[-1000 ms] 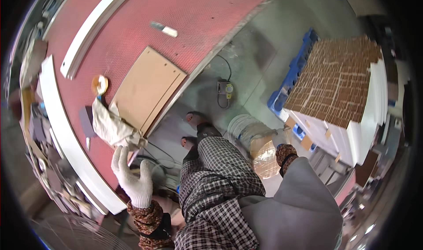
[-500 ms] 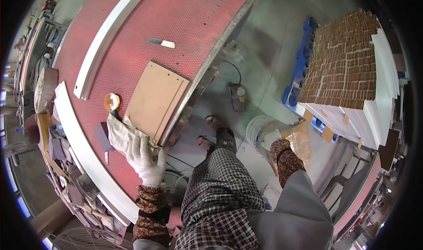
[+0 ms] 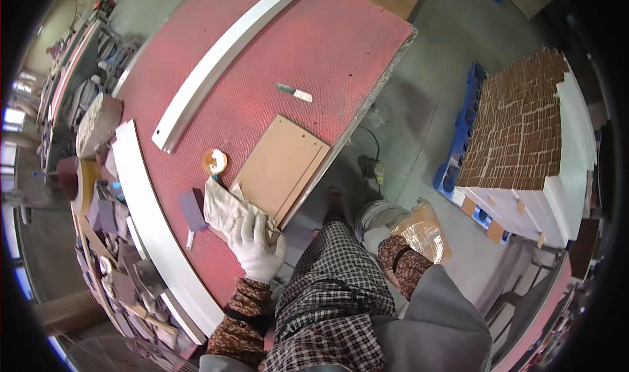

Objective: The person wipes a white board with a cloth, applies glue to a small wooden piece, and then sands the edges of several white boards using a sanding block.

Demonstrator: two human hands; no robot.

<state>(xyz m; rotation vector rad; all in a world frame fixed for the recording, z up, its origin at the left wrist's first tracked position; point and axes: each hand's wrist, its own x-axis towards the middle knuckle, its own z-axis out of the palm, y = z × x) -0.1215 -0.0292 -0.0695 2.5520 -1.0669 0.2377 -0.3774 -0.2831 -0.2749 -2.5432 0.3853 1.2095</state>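
Note:
My left hand (image 3: 254,247), in a white knit glove, bends its fingers over a bunched off-white cloth (image 3: 227,205). The cloth lies against the near end of a flat tan board (image 3: 278,169), which has a groove along one side and small holes. My right hand (image 3: 375,239), gloved too, hangs low by a whitish bucket (image 3: 368,216) on the floor; its fingers are hidden. Next to the cloth are a small round dish (image 3: 214,162) with pale residue, a dark grey block (image 3: 192,208) and a small blade-like tool (image 3: 190,239). A putty knife (image 3: 294,92) rests beyond the board.
Long white profiles (image 3: 223,64) lie on the red table (image 3: 347,38). At right, stacked brown-ended panels (image 3: 514,123) stand on a blue pallet (image 3: 458,129). Clear plastic wrapping (image 3: 426,231) sits beside the bucket, and a yellow-green device (image 3: 378,170) with a cable is on the floor.
The view has shifted, so the table and its things appear farther right and lower. My left hand stays on the cloth. My right hand has drawn inward, closer to my legs.

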